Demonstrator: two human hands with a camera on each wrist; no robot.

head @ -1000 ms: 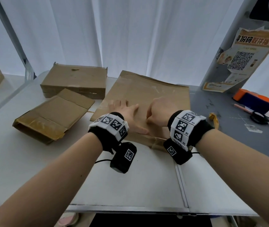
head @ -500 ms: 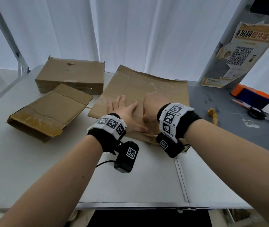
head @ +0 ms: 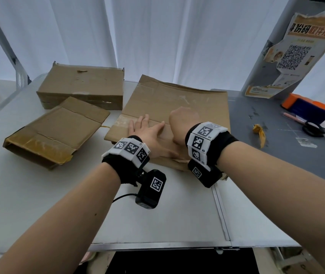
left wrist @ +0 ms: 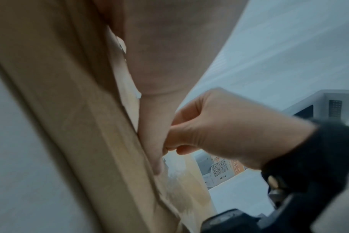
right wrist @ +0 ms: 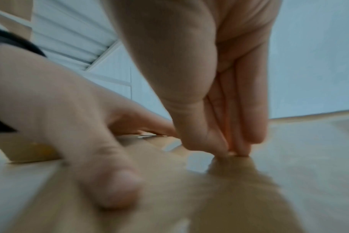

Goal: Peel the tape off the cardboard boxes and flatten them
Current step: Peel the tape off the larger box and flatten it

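Observation:
A large flattened cardboard box [head: 187, 95] lies in the middle of the white table [head: 39, 204]. My left hand [head: 147, 130] presses flat on its near part, fingers straight and spread. Just right of it, my right hand [head: 183, 123] points down at the board. In the right wrist view its thumb and fingertips [right wrist: 219, 146] pinch together at the edge of a glossy clear tape strip [right wrist: 197, 160] stuck to the cardboard. The left wrist view shows the same pinch by the right hand [left wrist: 209, 129] beside my left palm [left wrist: 169, 55].
A closed box [head: 82, 86] stands at the back left. A half-flattened box with yellowish tape [head: 54, 133] lies in front of it. On the grey mat to the right lie a crumpled tape scrap [head: 258, 133], scissors [head: 314, 129], a pen [head: 292, 117] and an orange-and-blue object [head: 308, 107].
The head view has shifted slightly. My left hand stays flat on the box and my right hand keeps its fingertips at the same spot on the tape.

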